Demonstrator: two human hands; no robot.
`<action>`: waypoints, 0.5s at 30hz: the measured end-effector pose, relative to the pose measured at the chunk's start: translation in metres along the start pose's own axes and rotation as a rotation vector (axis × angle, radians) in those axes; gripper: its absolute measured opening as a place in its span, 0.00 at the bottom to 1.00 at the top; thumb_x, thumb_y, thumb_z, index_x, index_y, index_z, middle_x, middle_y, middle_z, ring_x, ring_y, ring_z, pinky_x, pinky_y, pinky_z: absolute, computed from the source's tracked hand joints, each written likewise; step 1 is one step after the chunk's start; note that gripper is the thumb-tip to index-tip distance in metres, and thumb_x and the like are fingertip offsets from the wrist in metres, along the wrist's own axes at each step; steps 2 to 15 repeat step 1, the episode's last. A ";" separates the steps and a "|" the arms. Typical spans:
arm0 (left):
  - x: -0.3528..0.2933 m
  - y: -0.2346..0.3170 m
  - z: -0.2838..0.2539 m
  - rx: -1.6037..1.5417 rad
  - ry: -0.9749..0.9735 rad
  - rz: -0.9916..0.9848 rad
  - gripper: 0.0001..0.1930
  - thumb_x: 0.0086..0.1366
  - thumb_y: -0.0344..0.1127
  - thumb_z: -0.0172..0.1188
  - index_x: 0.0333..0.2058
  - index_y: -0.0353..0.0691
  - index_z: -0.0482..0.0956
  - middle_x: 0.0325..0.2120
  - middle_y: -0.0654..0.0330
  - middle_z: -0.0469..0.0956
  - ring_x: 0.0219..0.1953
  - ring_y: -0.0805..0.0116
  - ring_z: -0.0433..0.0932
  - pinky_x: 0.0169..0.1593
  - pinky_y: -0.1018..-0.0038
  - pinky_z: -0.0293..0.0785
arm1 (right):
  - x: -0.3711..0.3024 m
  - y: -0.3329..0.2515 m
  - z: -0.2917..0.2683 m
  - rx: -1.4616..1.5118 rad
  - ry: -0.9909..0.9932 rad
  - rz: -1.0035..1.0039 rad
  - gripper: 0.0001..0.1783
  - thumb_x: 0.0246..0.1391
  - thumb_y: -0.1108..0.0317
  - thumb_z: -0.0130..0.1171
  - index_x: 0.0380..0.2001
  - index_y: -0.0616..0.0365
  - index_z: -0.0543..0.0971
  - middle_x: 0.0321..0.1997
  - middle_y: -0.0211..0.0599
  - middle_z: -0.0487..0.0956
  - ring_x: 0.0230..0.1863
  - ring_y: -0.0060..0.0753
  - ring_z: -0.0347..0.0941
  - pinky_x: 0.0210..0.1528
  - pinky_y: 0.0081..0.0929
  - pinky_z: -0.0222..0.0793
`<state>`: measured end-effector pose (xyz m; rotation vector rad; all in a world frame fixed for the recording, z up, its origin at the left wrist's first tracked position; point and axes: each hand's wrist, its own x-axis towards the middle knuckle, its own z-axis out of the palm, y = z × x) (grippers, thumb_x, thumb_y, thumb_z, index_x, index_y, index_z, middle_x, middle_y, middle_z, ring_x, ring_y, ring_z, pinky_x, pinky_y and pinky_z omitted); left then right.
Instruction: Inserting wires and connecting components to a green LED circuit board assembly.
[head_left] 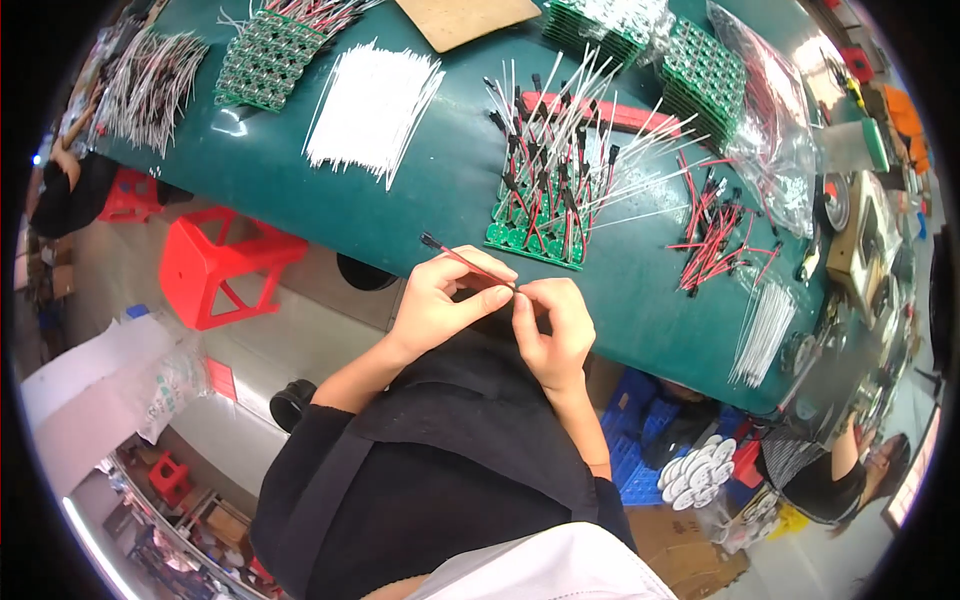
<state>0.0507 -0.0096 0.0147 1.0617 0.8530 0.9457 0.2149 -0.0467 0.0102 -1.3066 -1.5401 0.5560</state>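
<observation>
In front of my body, at the table's near edge, both hands are raised close together. My left hand (440, 305) pinches a short red-and-black wire lead (462, 260), whose black connector (430, 241) sticks out past the fingers to the upper left. Thumb and fingertips of my right hand (556, 325) are closed at the lead's other end, touching the left fingertips; the fingers hide that end. Just beyond them lies a green circuit board panel (510, 238) bristling with red-and-black leads and thin white strips. To its right is a loose pile of red-and-black leads (715, 235).
On the green table (440, 190) lie white strips in a large stack (370, 108) and a small bundle (765, 330). Stacked green boards (700, 75), another board panel (262, 65) and a brown board (465, 18) stand farther back. A red stool (225, 265) is at left; other people sit at both sides.
</observation>
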 end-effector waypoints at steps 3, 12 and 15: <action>-0.003 -0.002 0.000 0.060 -0.006 0.033 0.08 0.63 0.26 0.64 0.41 0.33 0.81 0.39 0.58 0.81 0.40 0.72 0.81 0.45 0.77 0.77 | 0.000 0.003 0.000 -0.113 0.022 -0.151 0.06 0.50 0.78 0.64 0.31 0.58 0.78 0.30 0.34 0.79 0.28 0.34 0.76 0.29 0.30 0.73; -0.003 -0.002 0.000 0.060 -0.006 0.033 0.08 0.63 0.26 0.64 0.41 0.33 0.81 0.39 0.58 0.81 0.40 0.72 0.81 0.45 0.77 0.77 | 0.000 0.003 0.000 -0.113 0.022 -0.151 0.06 0.50 0.78 0.64 0.31 0.58 0.78 0.30 0.34 0.79 0.28 0.34 0.76 0.29 0.30 0.73; -0.003 -0.002 0.000 0.060 -0.006 0.033 0.08 0.63 0.26 0.64 0.41 0.33 0.81 0.39 0.58 0.81 0.40 0.72 0.81 0.45 0.77 0.77 | 0.000 0.003 0.000 -0.113 0.022 -0.151 0.06 0.50 0.78 0.64 0.31 0.58 0.78 0.30 0.34 0.79 0.28 0.34 0.76 0.29 0.30 0.73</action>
